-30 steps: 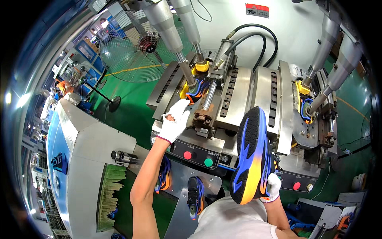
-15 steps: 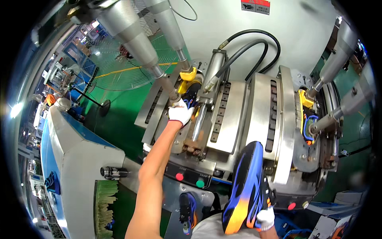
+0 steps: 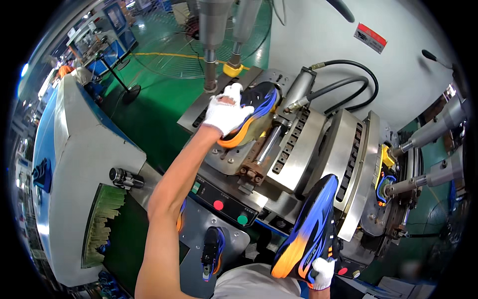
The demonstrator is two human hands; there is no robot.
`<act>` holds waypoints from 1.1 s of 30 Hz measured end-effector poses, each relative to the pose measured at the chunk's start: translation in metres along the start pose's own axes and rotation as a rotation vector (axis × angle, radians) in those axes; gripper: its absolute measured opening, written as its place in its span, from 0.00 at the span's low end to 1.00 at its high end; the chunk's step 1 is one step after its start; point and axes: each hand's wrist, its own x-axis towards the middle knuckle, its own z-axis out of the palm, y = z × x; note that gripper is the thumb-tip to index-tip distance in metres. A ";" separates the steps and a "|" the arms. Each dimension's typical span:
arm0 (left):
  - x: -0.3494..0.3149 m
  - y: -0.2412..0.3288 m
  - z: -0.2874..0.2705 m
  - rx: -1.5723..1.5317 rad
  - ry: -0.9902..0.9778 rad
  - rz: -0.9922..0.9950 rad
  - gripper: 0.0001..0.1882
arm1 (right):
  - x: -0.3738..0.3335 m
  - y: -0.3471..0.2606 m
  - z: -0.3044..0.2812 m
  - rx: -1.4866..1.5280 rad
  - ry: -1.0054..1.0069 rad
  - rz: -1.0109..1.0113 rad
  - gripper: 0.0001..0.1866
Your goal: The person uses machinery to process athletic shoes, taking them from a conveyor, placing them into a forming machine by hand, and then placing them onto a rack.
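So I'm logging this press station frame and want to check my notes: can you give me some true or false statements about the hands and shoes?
1. The left hand wears a white glove. True.
2. The left hand grips the shoe on the press. True.
3. The right hand is bare and holds nothing. False: it is gloved and holds a blue, black and orange shoe sole outward.
4. The red button and green button sit on the control panel below the press. True.
5. The floor fan stands on a red floor. False: the floor is green.

Green factory floor (image 3: pixel 159 107) with yellow line (image 3: pixel 174 55); pedestal fan (image 3: pixel 164 30) behind; pale wall (image 3: pixel 398 74) right; bright light far left.
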 end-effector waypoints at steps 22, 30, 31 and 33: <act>-0.681 -0.084 0.025 -0.212 0.058 -1.422 0.34 | 0.471 0.165 0.283 -1.710 0.128 -0.435 0.20; -0.643 -0.093 0.088 -0.014 0.254 -1.104 0.30 | 0.606 0.035 0.219 -1.499 -0.193 -0.376 0.17; -0.658 -0.093 0.070 0.023 0.178 -1.165 0.31 | 0.566 0.088 0.236 -1.000 -0.175 0.072 0.20; -0.662 -0.099 0.054 0.012 0.154 -1.167 0.31 | 0.518 0.076 0.251 -1.187 -0.243 0.000 0.31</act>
